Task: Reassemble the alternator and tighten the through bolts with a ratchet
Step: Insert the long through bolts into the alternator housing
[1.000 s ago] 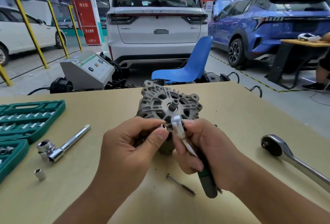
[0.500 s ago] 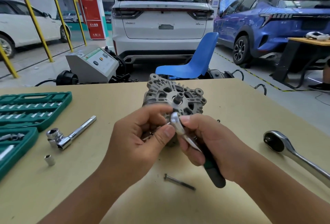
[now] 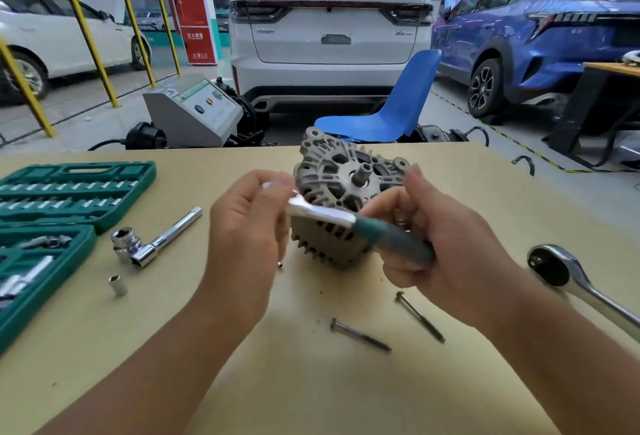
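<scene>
The grey alternator (image 3: 341, 178) stands on the tan table (image 3: 311, 382), its shaft pointing up and toward me. My right hand (image 3: 436, 244) grips the green handle of a small ratchet (image 3: 360, 226), which lies almost level across the front of the alternator. My left hand (image 3: 249, 226) pinches the ratchet's silver head end at the alternator's left side. Two long through bolts lie loose on the table, one (image 3: 360, 335) in front of me and one (image 3: 420, 317) just right of it. A small dark piece (image 3: 279, 265) shows under my left hand.
A green socket case (image 3: 69, 192) lies open at the left. Beside it are a silver sliding bar with a socket (image 3: 156, 244) and a loose socket (image 3: 117, 285). A large chrome ratchet (image 3: 581, 285) lies at the right. Beyond the table are a blue chair (image 3: 398, 109) and parked cars.
The ratchet has swung from upright over the alternator to nearly level. My left hand has shifted left along its head. The view has tilted, bringing a second through bolt into sight.
</scene>
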A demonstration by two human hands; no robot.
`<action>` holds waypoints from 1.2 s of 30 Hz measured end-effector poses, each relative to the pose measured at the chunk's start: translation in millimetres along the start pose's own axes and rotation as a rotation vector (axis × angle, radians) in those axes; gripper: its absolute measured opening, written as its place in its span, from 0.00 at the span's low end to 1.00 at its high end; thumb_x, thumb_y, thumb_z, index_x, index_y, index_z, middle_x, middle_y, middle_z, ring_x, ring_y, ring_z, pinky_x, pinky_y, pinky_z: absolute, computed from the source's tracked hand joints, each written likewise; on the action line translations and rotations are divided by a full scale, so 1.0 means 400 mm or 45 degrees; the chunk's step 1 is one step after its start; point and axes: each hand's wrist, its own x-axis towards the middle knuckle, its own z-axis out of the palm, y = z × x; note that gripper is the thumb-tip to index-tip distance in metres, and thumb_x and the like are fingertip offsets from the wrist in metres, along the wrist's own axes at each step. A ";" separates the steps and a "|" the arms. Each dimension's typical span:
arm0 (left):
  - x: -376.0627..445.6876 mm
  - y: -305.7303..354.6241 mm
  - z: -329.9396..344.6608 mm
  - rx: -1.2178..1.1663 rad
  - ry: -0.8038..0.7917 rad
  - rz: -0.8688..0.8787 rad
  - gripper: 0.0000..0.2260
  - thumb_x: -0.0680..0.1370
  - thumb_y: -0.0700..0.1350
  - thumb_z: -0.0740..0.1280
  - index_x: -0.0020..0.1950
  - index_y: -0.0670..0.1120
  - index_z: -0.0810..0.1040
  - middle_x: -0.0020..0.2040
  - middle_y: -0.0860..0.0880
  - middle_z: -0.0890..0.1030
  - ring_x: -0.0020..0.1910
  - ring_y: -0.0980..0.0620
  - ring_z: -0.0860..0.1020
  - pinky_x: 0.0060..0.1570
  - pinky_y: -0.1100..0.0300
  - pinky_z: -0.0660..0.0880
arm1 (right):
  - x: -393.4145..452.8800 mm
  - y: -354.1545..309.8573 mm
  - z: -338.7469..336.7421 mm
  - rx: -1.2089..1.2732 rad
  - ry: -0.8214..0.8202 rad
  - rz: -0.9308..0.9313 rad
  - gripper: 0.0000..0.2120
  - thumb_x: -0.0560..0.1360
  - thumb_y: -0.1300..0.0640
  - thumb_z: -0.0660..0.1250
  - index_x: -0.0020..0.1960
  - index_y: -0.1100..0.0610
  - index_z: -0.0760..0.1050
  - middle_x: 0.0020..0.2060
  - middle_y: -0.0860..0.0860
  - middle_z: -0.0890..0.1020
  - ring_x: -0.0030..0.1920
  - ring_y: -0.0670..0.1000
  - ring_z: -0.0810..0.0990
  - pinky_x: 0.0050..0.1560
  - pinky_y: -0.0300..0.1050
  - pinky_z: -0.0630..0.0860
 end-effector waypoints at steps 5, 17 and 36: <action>0.045 0.011 -0.056 -0.348 0.342 -0.153 0.12 0.77 0.50 0.62 0.34 0.51 0.67 0.25 0.53 0.57 0.23 0.52 0.52 0.23 0.64 0.52 | -0.047 0.051 0.080 -0.990 -0.120 -0.222 0.20 0.74 0.34 0.66 0.48 0.51 0.78 0.26 0.45 0.73 0.26 0.45 0.69 0.28 0.41 0.65; 0.034 -0.005 -0.038 -0.810 0.171 -0.487 0.22 0.85 0.60 0.57 0.35 0.50 0.70 0.31 0.53 0.58 0.25 0.56 0.56 0.22 0.63 0.57 | -0.019 0.054 -0.015 -2.022 -0.399 -0.034 0.04 0.81 0.51 0.64 0.49 0.50 0.70 0.40 0.44 0.76 0.41 0.47 0.74 0.42 0.47 0.73; 0.026 -0.005 -0.041 -0.535 0.106 -0.267 0.08 0.75 0.41 0.68 0.51 0.52 0.78 0.27 0.53 0.58 0.24 0.54 0.55 0.25 0.65 0.57 | 0.019 -0.029 -0.129 -0.030 0.113 -0.219 0.13 0.79 0.69 0.61 0.51 0.62 0.85 0.39 0.57 0.79 0.34 0.50 0.74 0.37 0.45 0.73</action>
